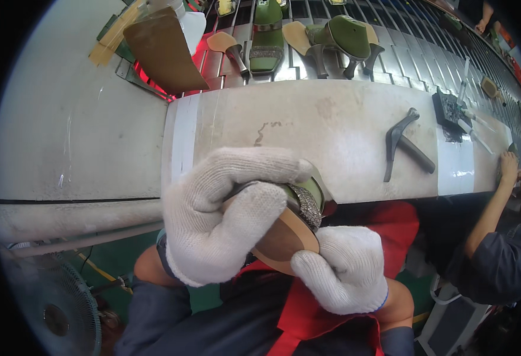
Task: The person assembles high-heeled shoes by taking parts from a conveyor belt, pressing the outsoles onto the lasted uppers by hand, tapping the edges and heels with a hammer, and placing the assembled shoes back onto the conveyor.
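Between my two white-gloved hands is a green high-heeled sandal point(305, 204) with a glittery strap, its tan and brown sole turned toward me. My left hand point(225, 210) wraps round it, thumb pressed against the sole and fingers over the far side. At the sole's lower right edge, my right hand point(343, 267) pinches with its thumb on the tan rim and the fingers curled behind. My left hand hides part of the shoe, its heel included. A dark-handled shoemaker's hammer point(395, 142) lies on the worktable point(319, 118) beyond my right hand.
Several green sandals point(266, 44) stand or lie on the metal slat conveyor point(411, 53) beyond the table. A brown board point(162, 53) leans at the back left. A black block with syringes point(450, 113) sits at the right, near a co-worker's arm point(488, 204). A fan point(56, 317) stands lower left.
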### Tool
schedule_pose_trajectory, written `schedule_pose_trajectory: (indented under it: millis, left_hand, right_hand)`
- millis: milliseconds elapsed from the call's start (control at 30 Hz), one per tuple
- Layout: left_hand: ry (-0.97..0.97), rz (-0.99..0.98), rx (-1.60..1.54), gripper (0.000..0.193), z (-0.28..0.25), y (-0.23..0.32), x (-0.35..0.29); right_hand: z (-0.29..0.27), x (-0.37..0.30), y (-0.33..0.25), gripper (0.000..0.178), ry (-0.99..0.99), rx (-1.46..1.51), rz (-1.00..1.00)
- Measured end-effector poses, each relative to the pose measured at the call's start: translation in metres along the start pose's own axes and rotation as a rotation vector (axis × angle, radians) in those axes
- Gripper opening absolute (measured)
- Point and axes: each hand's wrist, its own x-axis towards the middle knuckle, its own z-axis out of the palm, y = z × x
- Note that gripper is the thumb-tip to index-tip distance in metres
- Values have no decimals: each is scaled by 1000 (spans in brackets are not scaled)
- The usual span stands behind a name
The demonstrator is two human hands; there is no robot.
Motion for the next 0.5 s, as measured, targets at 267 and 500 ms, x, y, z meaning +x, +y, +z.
schedule_pose_trajectory:
  millis: [267,500]
  left_hand:
    - [299,294,-176,31,10,-97,-24]
    - [79,171,211,34,0,-148,-30]
  right_hand:
    - [-12,36,12,24,-122,-521,-15]
    - [-19,29,52,17,-22,-833,-39]
